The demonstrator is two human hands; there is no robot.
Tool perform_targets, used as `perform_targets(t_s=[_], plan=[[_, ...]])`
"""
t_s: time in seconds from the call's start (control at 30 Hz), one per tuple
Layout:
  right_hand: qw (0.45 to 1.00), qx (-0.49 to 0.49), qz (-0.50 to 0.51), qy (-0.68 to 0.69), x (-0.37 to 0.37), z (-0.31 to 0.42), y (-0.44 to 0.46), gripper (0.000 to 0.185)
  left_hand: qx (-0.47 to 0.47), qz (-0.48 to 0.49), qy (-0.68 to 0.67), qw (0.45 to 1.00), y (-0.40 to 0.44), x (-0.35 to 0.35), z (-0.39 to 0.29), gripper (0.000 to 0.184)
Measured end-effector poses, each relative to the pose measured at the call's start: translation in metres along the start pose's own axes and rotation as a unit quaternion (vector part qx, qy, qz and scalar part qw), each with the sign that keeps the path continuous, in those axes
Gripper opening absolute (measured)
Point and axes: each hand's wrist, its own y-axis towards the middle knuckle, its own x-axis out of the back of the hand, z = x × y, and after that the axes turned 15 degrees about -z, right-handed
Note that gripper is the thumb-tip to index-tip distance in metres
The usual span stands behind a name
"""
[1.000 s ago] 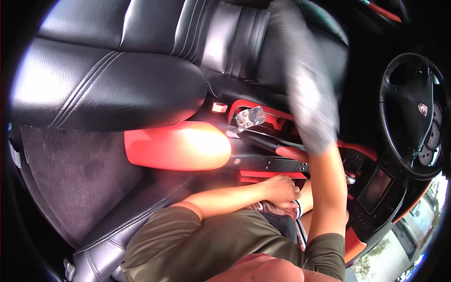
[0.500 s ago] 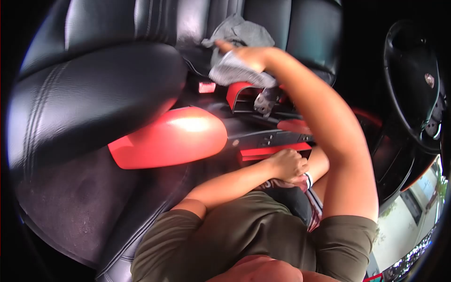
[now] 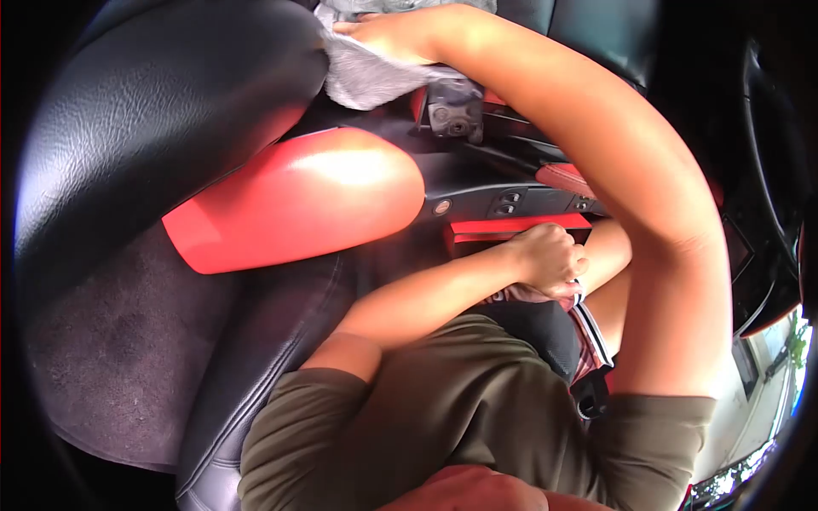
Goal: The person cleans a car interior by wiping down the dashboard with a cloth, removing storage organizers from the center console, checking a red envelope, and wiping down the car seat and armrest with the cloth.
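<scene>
My right hand point(image 3: 396, 36) reaches across to the far side, at the top edge of the view. It holds a grey cloth point(image 3: 368, 72), which hangs from the fingers beside a black leather seat part point(image 3: 183, 111). More of the cloth runs out of frame at the top, and some fingertips are hidden in it. My left hand point(image 3: 550, 258) is closed in a fist low by my lap, touching my thigh and the striped hem of the shorts point(image 3: 588, 328). Whatever it may hold is hidden.
A glossy red rounded panel point(image 3: 315, 196) juts out at left. The centre console point(image 3: 477, 206) has small buttons and a red-edged tray point(image 3: 520, 226). Near the cloth stands a dark lever-like part point(image 3: 456, 119). The steering wheel rim point(image 3: 763, 162) is at far right.
My right hand has moved left and up in the view with the cloth, closer to the black seat part. The whole view has shifted. My left hand keeps its fist by my lap.
</scene>
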Motion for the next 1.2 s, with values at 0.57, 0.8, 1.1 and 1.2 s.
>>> perform_targets(t_s=[0.57,0.8,1.1,1.2], plan=[[0.529,-0.058,-0.236,-0.813,-0.144,0.084,-0.141,0.029,0.026,0.005,-0.019,0.999,0.002,0.006,-0.001,0.043],[0.557,-0.283,-0.272,-0.732,-0.166,0.072,-0.147,0.085,0.007,-0.034,-0.017,0.999,0.002,0.001,0.0,0.04],[0.808,0.006,-0.497,-0.316,-0.166,0.125,-0.245,0.076,0.027,0.037,-0.001,0.999,0.01,0.009,-0.002,0.044],[0.799,0.018,-0.487,-0.354,-0.152,0.137,-0.315,0.055,0.007,-0.018,-0.009,1.0,0.011,0.01,-0.003,0.043]])
